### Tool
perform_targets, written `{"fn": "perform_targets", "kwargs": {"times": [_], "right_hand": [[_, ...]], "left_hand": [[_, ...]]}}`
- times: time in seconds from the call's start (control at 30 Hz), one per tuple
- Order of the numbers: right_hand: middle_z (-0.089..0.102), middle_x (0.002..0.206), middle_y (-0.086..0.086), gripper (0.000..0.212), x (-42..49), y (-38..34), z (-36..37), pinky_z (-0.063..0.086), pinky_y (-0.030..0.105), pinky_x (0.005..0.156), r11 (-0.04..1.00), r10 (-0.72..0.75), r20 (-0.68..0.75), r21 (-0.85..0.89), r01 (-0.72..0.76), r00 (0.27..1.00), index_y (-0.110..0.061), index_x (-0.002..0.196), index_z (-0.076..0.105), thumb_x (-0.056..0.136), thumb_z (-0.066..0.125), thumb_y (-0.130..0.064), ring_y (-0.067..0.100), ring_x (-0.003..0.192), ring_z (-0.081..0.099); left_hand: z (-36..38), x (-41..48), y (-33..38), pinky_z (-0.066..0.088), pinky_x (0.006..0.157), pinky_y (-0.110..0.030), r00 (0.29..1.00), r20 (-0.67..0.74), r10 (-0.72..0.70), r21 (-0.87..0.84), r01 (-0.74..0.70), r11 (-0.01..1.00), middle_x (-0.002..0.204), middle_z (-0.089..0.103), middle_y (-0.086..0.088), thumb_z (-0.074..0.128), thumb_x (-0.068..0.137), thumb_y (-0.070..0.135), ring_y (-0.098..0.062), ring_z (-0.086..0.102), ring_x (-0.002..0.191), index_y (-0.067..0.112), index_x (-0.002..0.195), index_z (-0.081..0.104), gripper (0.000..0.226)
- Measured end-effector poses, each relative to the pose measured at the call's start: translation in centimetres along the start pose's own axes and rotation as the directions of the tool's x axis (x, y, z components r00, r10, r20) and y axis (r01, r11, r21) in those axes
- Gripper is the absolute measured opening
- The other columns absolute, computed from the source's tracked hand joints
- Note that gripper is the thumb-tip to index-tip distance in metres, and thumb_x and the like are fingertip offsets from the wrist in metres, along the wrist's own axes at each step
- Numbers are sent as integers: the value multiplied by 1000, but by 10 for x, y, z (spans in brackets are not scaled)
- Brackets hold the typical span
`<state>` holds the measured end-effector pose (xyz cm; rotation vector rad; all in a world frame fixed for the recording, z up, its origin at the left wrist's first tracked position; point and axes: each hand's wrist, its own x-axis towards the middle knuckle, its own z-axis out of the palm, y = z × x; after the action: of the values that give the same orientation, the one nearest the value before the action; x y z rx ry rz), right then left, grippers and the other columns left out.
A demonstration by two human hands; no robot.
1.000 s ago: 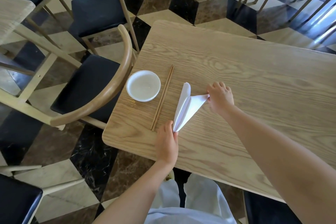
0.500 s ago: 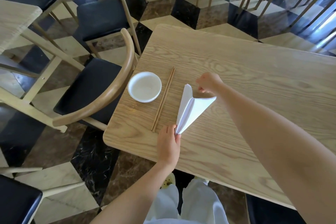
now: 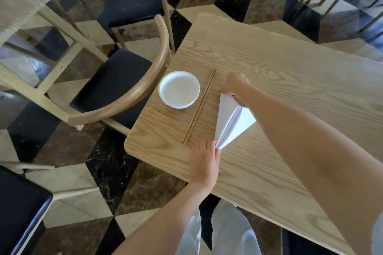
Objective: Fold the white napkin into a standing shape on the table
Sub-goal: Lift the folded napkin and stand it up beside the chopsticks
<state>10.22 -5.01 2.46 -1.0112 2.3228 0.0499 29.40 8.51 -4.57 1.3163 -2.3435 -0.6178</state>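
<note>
The white napkin point(image 3: 229, 122) is folded into a narrow kite-like shape with two raised flaps, lying on the light wooden table point(image 3: 290, 80) near its front left corner. My left hand point(image 3: 204, 159) pinches the napkin's pointed near tip against the table. My right hand point(image 3: 235, 86) reaches across from the right and grips the top of the left flap at the napkin's far end. My right forearm hides part of the right flap.
A white round dish point(image 3: 179, 89) sits left of the napkin, with a pair of wooden chopsticks point(image 3: 200, 107) lying between them. A curved-back chair with a black seat point(image 3: 112, 89) stands against the table's left edge. More chairs stand beyond on the chequered floor.
My right hand has left the napkin's right corner and moved to the far left, now gripping the top of the left flap. My left hand still holds the near tip.
</note>
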Motion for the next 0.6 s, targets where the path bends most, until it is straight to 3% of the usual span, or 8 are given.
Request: {"fn": "perform_targets", "kwargs": {"times": [0.13,0.2,0.3,0.4,0.53,0.6], "right_hand": [[40,51,3,37,7,5,3,23,15,30,995,-100,4,-10,100,995,-9,51,43,87,44,-12,18,47,44],[44,58,4,35,0,9,-1,27,22,40,994,-98,4,46,98,995,-7,58,52,91,41,-13,22,60,48],[59,90,15,24,-12,28,-9,43,30,61,981,-160,-42,103,163,986,-3,79,61,90,40,-7,29,85,56],[65,111,22,28,-23,57,-9,49,38,80,986,-110,-153,110,127,982,3,105,64,89,46,-11,37,102,60],[63,102,23,30,-52,90,-10,44,32,67,990,7,-174,139,18,985,2,109,62,90,44,-14,35,97,60],[61,111,22,32,-68,103,-5,41,31,75,992,48,-136,119,-32,990,2,114,60,93,44,-17,35,106,57]], "left_hand": [[2,0,1,52,57,-28,1000,2,13,-5,-13,1000,76,65,-4,75,74,14,-20,60,64,10,94,61,25],[0,0,1,52,59,-30,1000,17,9,-25,-9,1000,77,65,-6,73,76,14,-23,61,66,8,96,61,25],[-6,0,2,51,61,-34,998,52,38,-30,-36,999,82,66,-9,66,83,19,-26,61,71,6,103,60,25],[-16,8,3,40,57,-30,990,113,87,-2,-87,996,91,65,-8,52,91,32,-23,59,75,7,109,57,31],[-39,25,7,37,56,-32,971,212,112,81,-131,988,91,62,-10,44,93,37,-26,57,76,6,102,53,33],[-52,41,13,41,61,-36,942,326,80,116,-124,986,94,61,-13,42,94,38,-31,57,82,4,100,51,36]]}}
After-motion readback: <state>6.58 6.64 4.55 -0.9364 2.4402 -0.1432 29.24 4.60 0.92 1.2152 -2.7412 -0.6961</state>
